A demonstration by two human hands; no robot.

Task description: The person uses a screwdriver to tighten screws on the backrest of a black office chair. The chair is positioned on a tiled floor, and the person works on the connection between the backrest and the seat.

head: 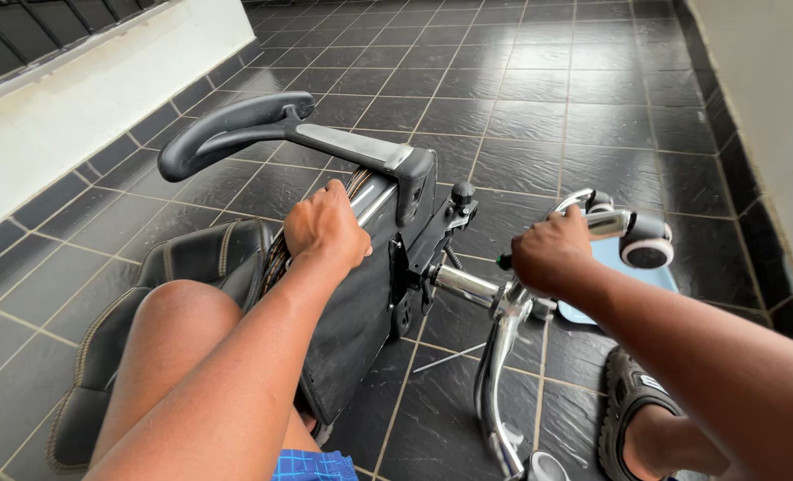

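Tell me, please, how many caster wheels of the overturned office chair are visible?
2: a black-and-white caster wheel beside the right hand, another at the bottom edge; others may be hidden.

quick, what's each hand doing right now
Left hand: closed on the black seat panel's top edge.
Right hand: closed around the chrome tube.

The left hand point(325, 230) is gripping the top edge of a black office chair's backrest point(356, 312), which is lying tipped on the dark tiled floor point(539, 107). A grey armrest point(236, 134) is jutting toward ten o'clock. The right hand point(552, 254) is closing around a chrome frame tube point(494, 356), with a castor wheel point(647, 249) just beside it at three o'clock.
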